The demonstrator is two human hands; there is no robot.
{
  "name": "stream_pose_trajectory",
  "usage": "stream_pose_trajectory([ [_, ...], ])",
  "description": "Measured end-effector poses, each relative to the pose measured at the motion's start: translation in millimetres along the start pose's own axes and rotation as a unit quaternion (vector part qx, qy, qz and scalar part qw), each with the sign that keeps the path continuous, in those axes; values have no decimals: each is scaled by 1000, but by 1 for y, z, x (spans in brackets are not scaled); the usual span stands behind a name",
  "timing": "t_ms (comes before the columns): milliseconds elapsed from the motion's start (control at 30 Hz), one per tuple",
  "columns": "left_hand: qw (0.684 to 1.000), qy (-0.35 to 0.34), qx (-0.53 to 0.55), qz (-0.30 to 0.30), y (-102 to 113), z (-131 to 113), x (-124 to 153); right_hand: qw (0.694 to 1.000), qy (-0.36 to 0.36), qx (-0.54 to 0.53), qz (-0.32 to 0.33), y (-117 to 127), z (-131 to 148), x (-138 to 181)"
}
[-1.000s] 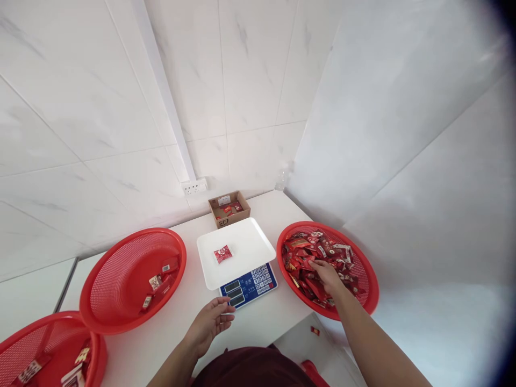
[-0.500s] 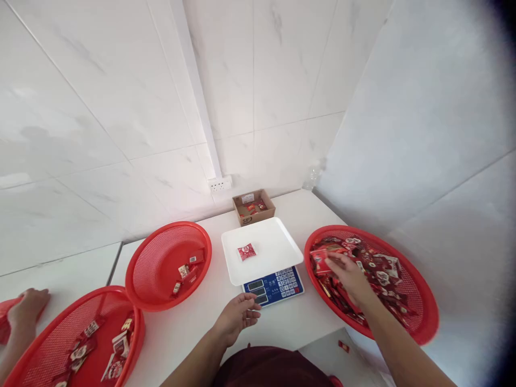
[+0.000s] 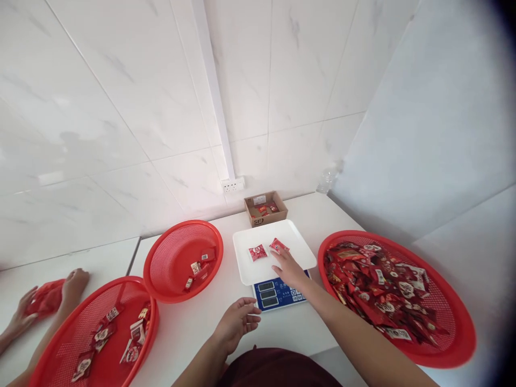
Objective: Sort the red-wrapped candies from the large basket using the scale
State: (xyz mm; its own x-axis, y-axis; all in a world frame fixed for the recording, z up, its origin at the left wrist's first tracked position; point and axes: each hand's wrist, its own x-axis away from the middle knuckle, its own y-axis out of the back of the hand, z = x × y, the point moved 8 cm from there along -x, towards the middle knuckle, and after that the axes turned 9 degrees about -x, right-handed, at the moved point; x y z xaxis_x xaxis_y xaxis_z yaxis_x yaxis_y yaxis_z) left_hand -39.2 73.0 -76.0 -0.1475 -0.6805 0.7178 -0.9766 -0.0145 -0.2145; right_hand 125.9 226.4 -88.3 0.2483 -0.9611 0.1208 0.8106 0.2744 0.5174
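Our right hand (image 3: 289,267) reaches over the flat white rectangular plate (image 3: 298,242) of a weighing scale, its fingertips at the near edge of a small red printed candy packet (image 3: 279,244) that lies on the plate; we cannot tell whether the fingers grip it or only touch it. Just to the left of that packet, a matching small red-and-white packet (image 3: 258,252) lies flat, clear of our fingers. Our left hand (image 3: 238,321) holds nothing: its fingers are loosely curled and apart, just in front of the blue keypad panel (image 3: 268,295) of the scale, whose buttons our right forearm partly covers.

On the right, a round red plastic mesh basket (image 3: 439,301) carries a heap of red wrapped packets (image 3: 374,285). On the left, we have a second red mesh basket (image 3: 165,269) with a few packets (image 3: 203,271) gathered on its right side, and nearer us a third red basket (image 3: 68,333) with more packets scattered inside. Behind the plate, a small brown cardboard box (image 3: 268,217) holds some red packets on the white tabletop (image 3: 193,317). At the far left, another person's two hands (image 3: 76,282) are at a crumpled red item (image 3: 45,298) we cannot identify.
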Motion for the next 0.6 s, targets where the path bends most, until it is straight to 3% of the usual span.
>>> stream_pose_trajectory([
  [133,1000,-6,8,-4,7,1,3,995,26,87,43,-23,10,-8],
  [300,1000,-6,15,-11,15,4,4,994,58,96,-1,-8,14,2],
  [367,1000,1,12,-11,17,6,3,991,71,98,-57,17,6,17],
  [467,1000,16,4,-5,17,7,0,977,49,106,-178,74,-23,54],
  [600,999,28,-15,9,9,4,-5,949,-84,136,-271,150,-88,119],
])
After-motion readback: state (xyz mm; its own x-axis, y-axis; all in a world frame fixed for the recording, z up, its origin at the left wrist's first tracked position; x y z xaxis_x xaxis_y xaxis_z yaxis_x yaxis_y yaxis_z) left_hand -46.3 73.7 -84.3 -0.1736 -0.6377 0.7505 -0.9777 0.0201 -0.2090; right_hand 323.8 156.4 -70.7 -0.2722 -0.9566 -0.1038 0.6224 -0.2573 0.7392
